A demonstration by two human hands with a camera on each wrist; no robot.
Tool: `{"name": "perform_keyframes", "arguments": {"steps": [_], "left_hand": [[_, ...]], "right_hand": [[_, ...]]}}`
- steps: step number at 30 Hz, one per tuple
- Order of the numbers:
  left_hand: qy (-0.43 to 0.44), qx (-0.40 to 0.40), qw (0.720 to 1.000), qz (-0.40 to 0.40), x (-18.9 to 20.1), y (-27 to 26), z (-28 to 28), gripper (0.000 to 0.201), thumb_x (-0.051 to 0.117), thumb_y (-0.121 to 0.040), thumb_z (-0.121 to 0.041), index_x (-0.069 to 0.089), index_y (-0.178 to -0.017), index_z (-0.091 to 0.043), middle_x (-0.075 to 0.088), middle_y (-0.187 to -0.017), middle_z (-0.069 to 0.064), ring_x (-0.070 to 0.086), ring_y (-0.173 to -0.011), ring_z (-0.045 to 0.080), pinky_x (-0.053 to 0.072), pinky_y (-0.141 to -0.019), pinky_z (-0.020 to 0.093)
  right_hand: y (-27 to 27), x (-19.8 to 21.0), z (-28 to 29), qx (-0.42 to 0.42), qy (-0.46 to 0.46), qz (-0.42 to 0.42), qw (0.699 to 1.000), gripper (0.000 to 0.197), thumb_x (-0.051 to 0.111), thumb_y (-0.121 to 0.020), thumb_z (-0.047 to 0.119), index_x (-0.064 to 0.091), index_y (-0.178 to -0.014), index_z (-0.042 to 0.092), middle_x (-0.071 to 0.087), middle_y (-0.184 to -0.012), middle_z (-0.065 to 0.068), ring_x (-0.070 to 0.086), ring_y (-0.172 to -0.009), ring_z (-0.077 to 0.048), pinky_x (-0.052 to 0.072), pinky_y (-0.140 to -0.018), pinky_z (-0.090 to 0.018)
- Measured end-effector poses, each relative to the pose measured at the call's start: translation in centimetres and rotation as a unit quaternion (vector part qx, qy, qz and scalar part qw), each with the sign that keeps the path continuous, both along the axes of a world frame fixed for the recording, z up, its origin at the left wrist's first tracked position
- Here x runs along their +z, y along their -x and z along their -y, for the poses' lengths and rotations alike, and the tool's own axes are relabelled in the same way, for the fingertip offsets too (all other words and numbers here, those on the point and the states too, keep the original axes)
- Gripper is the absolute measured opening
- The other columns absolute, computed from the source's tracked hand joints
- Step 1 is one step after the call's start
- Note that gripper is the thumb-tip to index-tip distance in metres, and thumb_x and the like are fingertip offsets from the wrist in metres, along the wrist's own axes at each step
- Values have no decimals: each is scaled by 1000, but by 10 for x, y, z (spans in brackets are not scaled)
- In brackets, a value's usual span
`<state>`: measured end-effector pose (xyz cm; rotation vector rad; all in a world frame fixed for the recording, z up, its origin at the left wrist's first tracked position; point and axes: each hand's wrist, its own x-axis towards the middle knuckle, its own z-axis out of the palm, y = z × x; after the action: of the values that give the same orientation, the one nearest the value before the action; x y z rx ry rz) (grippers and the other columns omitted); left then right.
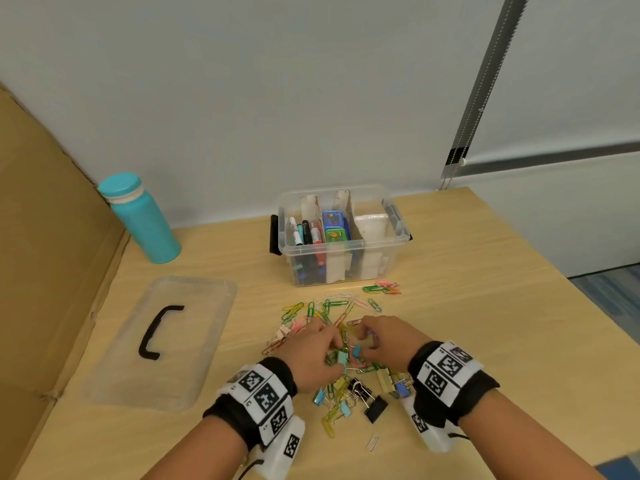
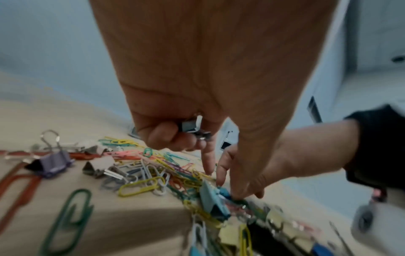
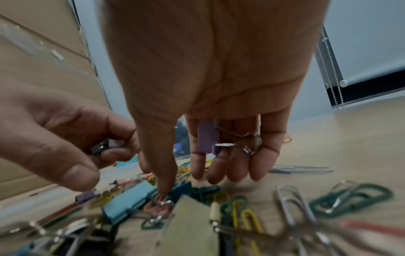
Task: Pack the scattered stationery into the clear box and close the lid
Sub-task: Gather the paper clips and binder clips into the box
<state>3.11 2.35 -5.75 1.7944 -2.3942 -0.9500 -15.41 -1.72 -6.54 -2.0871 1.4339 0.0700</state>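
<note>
My left hand (image 1: 313, 353) curls round a grey binder clip (image 2: 192, 125), my right hand (image 1: 384, 341) round a purple clip (image 3: 208, 136); the clear box (image 1: 343, 237) stands beyond both. Grabbing more from the pile (image 1: 346, 375) under my fingers could spill clips off the bench (image 1: 485, 306)

Light wooden bench (image 1: 467, 271) against a pale wall (image 1: 277, 81); roller blind (image 1: 571, 98) with bead chain (image 1: 481, 98) beyond the far right corner; cardboard panel (image 1: 41, 237) along the left edge.
</note>
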Motion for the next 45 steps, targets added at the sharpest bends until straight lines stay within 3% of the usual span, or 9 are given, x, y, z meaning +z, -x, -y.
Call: {"name": "perform_keyframes", "arguments": {"steps": [6,14,19,22,25,34,38,42,45], "left_hand": [[47,-28,995,83,-6,9,1,37,63,-85,-35,50,-117,-23,48,-121,0,55,-102,22,48,-85,35],[57,21,998,3,3,-4,3,34,67,-79,-37,56,-109,-26,53,-110,-9,51,-94,9,43,-81,22],[72,96,990,-77,33,-16,12,29,70,-78,-39,59,-103,-30,54,-97,-11,54,-88,9,47,-79,25],[107,128,981,-103,51,-17,20,29,70,-78,-37,59,-104,-30,55,-94,-8,53,-85,9,48,-79,28],[148,153,969,-122,62,-18,28,26,70,-79,-36,57,-101,-33,53,-88,-6,49,-76,8,45,-73,27],[168,195,958,-129,62,-14,40,27,70,-80,-33,57,-104,-30,45,-81,-10,45,-72,4,38,-67,16],[170,205,954,-140,57,-15,40,27,69,-81,-31,57,-105,-28,42,-79,-10,44,-70,6,38,-67,19],[180,210,949,-148,60,-16,38,25,67,-82,-33,55,-104,-31,42,-80,-11,44,-72,6,37,-65,17],[208,198,947,-145,75,-9,45,23,66,-84,-32,53,-103,-33,43,-83,-16,45,-80,-1,38,-65,11]], "right_hand": [[-16,1,4,26,16,-59,998,22,64,-84,29,54,-101,20,61,-106,-3,54,-87,-19,45,-73,-29],[6,29,5,32,22,-91,995,24,57,-86,34,50,-105,20,57,-98,-1,55,-84,-20,45,-69,-29],[30,98,24,32,26,31,999,16,60,-85,31,53,-97,24,64,-87,-1,56,-71,-13,48,-68,-28],[33,136,57,11,110,84,990,13,60,-87,28,53,-97,23,66,-84,-3,55,-64,-11,47,-59,-23],[25,152,103,-38,193,70,978,21,60,-86,28,53,-103,17,64,-85,-6,62,-74,-20,55,-70,-36],[-19,137,216,-15,103,-115,988,43,57,-91,27,47,-128,7,60,-124,-15,61,-108,-30,49,-83,-33],[-15,130,222,-27,59,-67,996,52,47,-94,18,34,-144,14,44,-144,-12,48,-127,-29,39,-104,-35],[11,117,190,-98,162,92,978,41,37,-96,10,45,-137,12,49,-140,-9,49,-126,-24,39,-103,-33],[32,85,159,-114,254,108,955,41,35,-101,23,40,-139,12,43,-143,-7,44,-128,-22,36,-107,-33]]}}
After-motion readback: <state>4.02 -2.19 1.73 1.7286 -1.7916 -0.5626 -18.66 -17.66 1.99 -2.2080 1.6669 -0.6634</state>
